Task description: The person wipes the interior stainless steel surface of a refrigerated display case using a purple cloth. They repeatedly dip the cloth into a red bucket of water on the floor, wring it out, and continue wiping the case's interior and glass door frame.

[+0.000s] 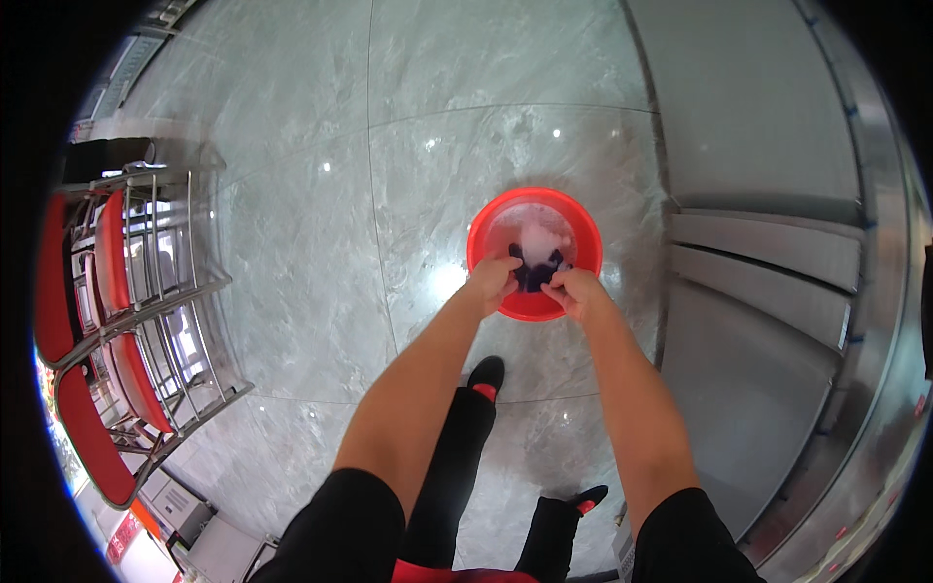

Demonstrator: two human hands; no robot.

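A round red plastic basin (536, 307) sits on the floor in front of my feet. Soapy water with white foam (538, 237) fills part of it. Between my hands is a dark, wet cloth (536, 278), partly in the water. My left hand (496, 280) pinches the cloth's left side over the basin's near left rim. On the other side, my right hand (574, 289) grips its right edge between thumb and fingers. What lies beneath the foam is hidden.
Grey marbled floor tiles (306, 218) surround the basin. Along the right runs a metal cabinet (743, 350) with drawer-like panels. Red-padded metal chairs (116, 248) stand at the left. My black shoes (487, 373) are just behind the basin.
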